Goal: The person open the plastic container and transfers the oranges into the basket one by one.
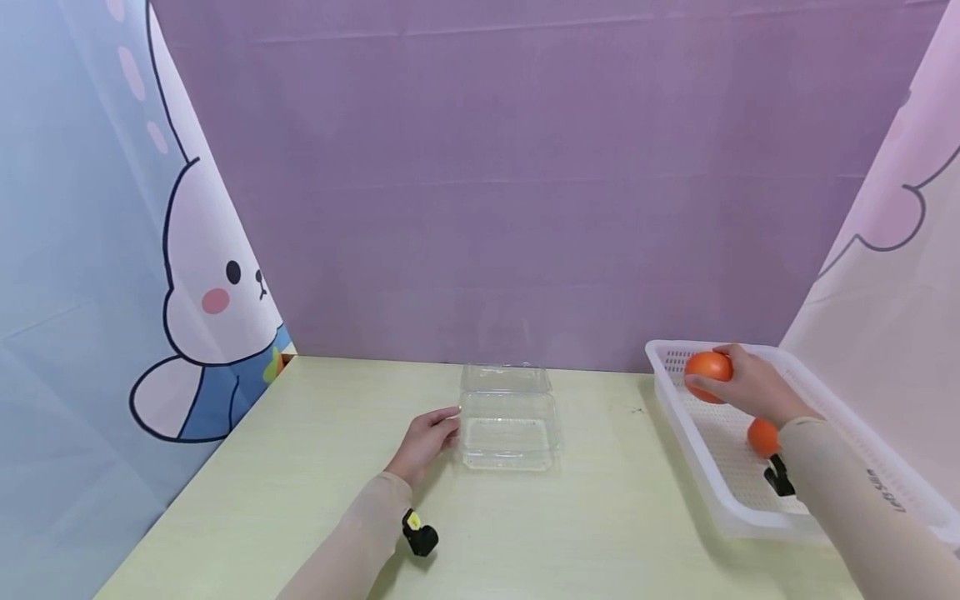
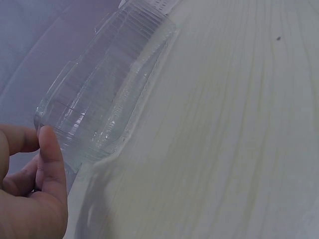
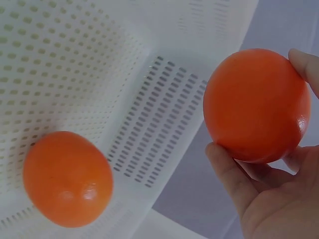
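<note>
My right hand (image 1: 753, 385) grips a round, glossy orange (image 3: 256, 105), thumb on one side and fingers on the other, above the far end of a white perforated basket (image 1: 693, 454). A second orange (image 3: 68, 178) lies in the basket, partly hidden by the right forearm in the head view. My left hand (image 1: 426, 442) pinches the left edge of a clear plastic clamshell box (image 1: 506, 433) between thumb and index finger. The box stands on the table with its lid (image 1: 506, 379) folded back away from me.
The pale wooden table (image 1: 600, 517) ends at a purple backdrop (image 1: 525, 183). A blue curtain with a cartoon rabbit (image 1: 217, 308) hangs at the left, a pink and white one (image 1: 892, 333) at the right beside the basket. Each wrist wears a small black camera (image 1: 420, 536).
</note>
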### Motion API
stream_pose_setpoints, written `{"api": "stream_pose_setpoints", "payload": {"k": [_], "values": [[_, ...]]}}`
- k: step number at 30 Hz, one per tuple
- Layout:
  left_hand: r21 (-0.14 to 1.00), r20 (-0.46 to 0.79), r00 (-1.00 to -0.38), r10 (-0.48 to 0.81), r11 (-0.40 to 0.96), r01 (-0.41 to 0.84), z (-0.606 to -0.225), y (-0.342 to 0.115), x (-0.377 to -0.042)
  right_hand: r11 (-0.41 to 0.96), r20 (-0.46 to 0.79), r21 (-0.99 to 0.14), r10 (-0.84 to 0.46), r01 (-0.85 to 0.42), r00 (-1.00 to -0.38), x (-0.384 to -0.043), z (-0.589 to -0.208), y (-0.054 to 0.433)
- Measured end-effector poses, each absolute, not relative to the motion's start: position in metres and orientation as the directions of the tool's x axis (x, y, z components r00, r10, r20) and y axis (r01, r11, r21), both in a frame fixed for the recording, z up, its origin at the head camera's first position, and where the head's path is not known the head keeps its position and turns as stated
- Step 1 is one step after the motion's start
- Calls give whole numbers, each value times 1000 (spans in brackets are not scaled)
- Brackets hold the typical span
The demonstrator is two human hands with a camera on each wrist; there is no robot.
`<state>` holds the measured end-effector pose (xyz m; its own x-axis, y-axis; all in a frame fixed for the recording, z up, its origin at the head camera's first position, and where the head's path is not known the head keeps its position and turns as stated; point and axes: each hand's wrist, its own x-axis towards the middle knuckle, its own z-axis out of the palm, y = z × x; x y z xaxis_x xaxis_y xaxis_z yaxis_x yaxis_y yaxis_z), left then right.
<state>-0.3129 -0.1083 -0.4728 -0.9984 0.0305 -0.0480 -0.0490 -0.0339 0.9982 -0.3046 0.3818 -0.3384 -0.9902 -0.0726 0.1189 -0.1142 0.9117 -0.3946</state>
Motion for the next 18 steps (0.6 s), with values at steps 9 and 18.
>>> {"api": "stream_pose_setpoints", "payload": {"k": [9,18], "values": [[998,-50,-998,35,-32,-52,-473,-109,-314,907,69,-417,-35,-61,-997,-307,-345,393],[997,-64,-997,35,-31,-65,-475,-109,-316,911,104,-405,-39,-78,-994,-308,-353,401]]}}
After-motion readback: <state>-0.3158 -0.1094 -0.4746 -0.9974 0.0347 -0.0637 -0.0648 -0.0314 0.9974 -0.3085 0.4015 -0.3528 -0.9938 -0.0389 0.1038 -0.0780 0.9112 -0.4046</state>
